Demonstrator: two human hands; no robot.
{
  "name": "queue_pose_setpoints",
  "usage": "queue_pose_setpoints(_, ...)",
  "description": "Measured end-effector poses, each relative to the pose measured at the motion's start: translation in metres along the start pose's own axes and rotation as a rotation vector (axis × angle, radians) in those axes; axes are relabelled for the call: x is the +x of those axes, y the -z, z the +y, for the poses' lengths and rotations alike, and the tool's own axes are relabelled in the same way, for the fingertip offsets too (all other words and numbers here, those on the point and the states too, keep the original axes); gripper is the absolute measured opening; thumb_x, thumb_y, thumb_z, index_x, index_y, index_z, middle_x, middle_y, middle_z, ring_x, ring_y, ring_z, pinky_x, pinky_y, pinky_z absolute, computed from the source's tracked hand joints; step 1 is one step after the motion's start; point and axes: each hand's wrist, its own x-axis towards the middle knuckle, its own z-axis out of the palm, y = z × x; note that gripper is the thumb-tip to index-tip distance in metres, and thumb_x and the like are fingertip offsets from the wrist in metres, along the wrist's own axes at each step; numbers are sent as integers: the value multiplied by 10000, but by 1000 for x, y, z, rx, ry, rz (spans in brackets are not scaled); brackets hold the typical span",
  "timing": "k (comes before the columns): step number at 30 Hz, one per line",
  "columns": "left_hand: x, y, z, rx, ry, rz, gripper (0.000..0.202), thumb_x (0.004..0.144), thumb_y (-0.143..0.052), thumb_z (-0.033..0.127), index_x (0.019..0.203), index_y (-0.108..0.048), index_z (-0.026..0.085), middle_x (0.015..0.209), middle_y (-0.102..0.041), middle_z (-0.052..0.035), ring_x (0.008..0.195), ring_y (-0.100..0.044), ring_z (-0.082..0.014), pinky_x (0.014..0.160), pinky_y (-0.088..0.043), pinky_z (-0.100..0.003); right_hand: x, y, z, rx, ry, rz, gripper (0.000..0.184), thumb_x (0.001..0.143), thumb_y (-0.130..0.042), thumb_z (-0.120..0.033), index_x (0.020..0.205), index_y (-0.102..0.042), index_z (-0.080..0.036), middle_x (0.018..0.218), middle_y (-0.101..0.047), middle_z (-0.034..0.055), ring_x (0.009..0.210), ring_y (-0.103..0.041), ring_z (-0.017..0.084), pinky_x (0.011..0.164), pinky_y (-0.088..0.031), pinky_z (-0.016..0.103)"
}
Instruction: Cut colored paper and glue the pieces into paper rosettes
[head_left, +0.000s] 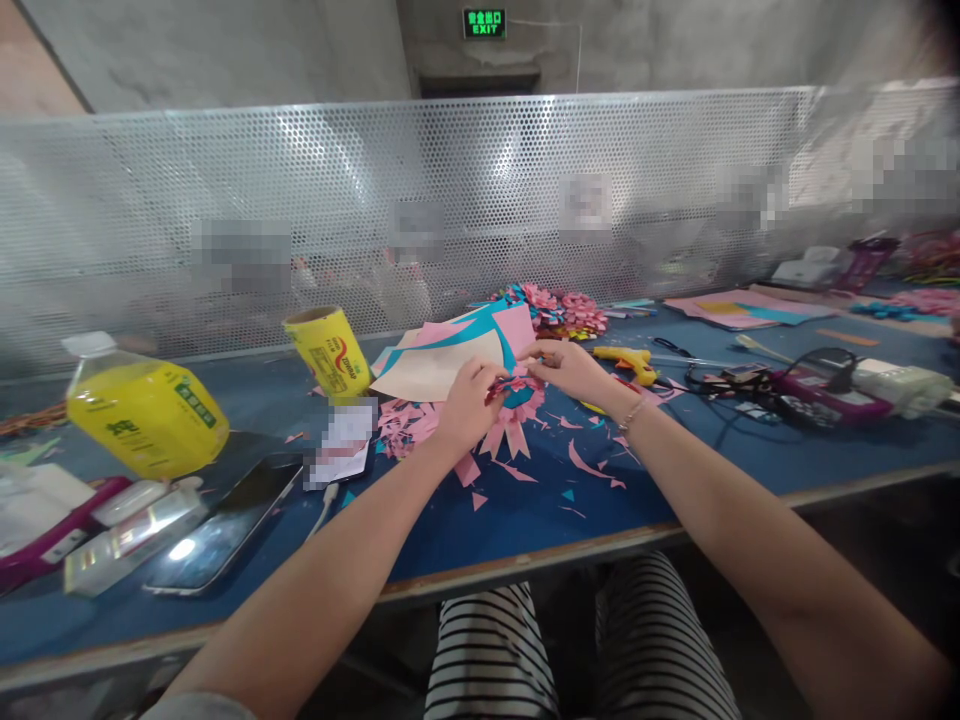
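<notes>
My left hand [466,402] is curled with its fingers pinched on a small pink and red paper flower piece [513,392] over the blue table [525,520]. Just right of it, my right hand [566,366] pinches the same paper piece from the far side. Loose sheets of beige, pink and blue paper [450,362] lie just behind my hands. Pink paper scraps [510,440] are strewn under and in front of them.
A yellow drink bottle [142,410] lies at left, a yellow tape roll [328,352] behind. A phone [225,525] rests near the front edge. Finished paper flowers [559,308], a yellow glue gun [628,362] and cables [787,390] sit to the right. A perforated metal screen [450,200] backs the table.
</notes>
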Motion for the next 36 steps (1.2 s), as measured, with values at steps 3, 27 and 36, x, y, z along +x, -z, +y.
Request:
queue_pose_setpoints(3, 0, 0, 1, -6, -2, 0, 124, 764, -564, 159, 887, -567, 174, 830, -540, -32, 847, -517, -162, 742, -448, -304, 1, -1, 2, -23, 9, -15, 246, 751, -497, -263, 923, -638, -157, 831, -620, 37, 576, -519, 86, 528, -422, 225)
queue_pose_setpoints(27, 0, 0, 3, -22, 153, 35, 89, 718, -571, 152, 800, -543, 172, 757, -550, -10, 708, -517, -129, 634, -439, -265, 0, 0, 3, 147, 46, -60, 232, 770, -519, -291, 957, -580, -167, 810, -603, 26, 699, -562, 122, 649, -463, 266)
queue_pose_setpoints(36, 0, 1, 5, -42, 163, 50, 86, 693, -580, 138, 757, -540, 179, 722, -552, -5, 692, -519, -131, 622, -435, -267, -1, 0, 0, 122, 48, -79, 226, 768, -529, -311, 920, -605, -161, 794, -621, 34, 713, -572, 136, 658, -474, 281)
